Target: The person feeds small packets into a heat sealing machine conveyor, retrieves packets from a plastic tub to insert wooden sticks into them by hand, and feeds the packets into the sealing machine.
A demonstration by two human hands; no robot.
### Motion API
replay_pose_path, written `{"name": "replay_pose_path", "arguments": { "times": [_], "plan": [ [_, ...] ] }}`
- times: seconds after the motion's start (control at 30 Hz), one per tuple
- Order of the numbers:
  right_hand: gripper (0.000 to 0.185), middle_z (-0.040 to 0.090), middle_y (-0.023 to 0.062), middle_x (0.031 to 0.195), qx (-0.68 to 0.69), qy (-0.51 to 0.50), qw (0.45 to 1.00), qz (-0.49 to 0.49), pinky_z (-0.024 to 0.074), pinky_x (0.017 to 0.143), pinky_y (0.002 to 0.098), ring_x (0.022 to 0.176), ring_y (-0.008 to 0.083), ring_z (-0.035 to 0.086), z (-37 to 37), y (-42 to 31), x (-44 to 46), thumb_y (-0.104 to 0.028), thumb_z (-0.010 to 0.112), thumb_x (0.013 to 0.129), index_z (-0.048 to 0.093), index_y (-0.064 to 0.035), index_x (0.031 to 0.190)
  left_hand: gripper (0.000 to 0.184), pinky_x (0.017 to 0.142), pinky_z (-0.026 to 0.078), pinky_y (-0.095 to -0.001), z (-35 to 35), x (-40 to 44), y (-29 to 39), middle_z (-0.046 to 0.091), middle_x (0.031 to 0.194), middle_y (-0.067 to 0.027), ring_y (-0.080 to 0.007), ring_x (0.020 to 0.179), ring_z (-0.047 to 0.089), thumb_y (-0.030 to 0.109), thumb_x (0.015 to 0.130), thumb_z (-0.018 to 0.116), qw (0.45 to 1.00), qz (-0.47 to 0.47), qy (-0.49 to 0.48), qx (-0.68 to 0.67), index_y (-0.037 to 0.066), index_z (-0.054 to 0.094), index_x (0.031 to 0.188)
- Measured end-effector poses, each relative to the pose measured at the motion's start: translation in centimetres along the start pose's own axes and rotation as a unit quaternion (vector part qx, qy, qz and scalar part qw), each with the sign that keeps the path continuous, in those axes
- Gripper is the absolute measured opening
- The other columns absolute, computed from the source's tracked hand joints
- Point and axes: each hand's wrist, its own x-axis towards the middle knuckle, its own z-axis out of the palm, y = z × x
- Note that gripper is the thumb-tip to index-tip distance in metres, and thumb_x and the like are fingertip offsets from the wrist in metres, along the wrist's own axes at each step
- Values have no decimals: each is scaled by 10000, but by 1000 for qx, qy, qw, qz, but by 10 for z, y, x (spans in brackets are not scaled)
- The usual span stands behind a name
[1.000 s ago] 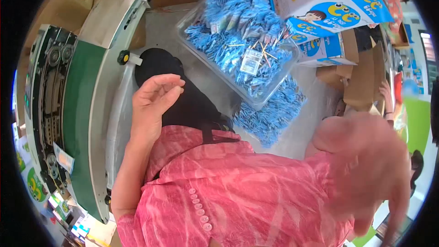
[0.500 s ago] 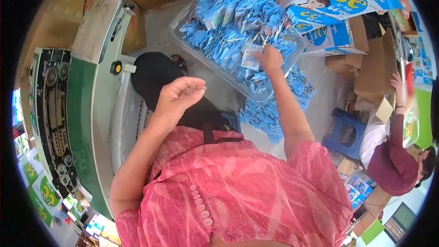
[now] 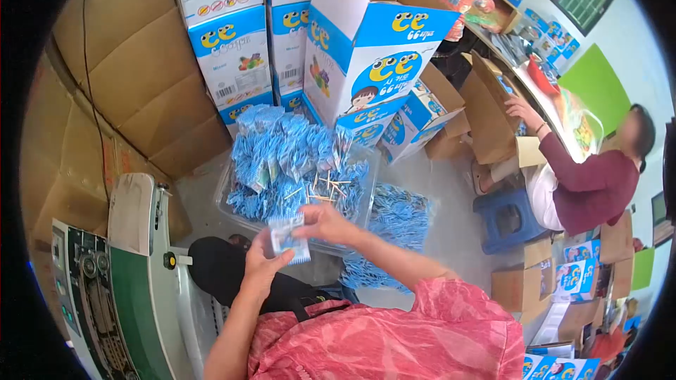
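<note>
Tub (image 3: 372, 177) of apparently plastic packets (image 3: 271, 149)

Glossy packet (image 3: 283, 235), smooth plastic tub (image 3: 370, 184)

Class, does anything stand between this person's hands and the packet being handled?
Nothing visible does. The left hand holds the packet, thumb over its front, and the right hand is at its upper right edge. The tub and sticks lie beyond, not between.
</note>
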Motion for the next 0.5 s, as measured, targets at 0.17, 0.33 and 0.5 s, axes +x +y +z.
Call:
{"name": "replay_pose_path", "arguments": {
  "times": [0.17, 0.33, 0.5],
  "plan": [
    [150, 562, 4, 651, -122, -11, 990, -63, 416, 561, 251, 627, 50, 470, 29, -23, -6, -150, 693, 784, 614, -26, 815, 207, 786, 461, -253, -10, -8, 9, 659, 929, -23, -118, 842, 598, 88, 835, 651, 999, -45, -27, 0, -7, 653, 1018],
    [212, 561, 66, 664, -297, 4, 950, -102, 426, 579, 287, 640, 66, 484, 21, -26, -7, -208, 676, 815, 614, -9, 848, 186, 714, 456, -240, -10, -8, 2, 654, 861, 0, -80, 782, 570, 108, 854, 624, 991, 17, -39, 129, -3, 661, 999],
    [178, 606, 75, 730, -295, -32, 950, -99, 442, 587, 308, 659, 98, 521, 17, -15, -16, -187, 663, 827, 631, -13, 846, 178, 622, 432, -231, -15, -9, -8, 644, 805, 28, -51, 706, 537, 129, 855, 635, 967, 22, -76, 244, -14, 673, 953]
  ]
}}
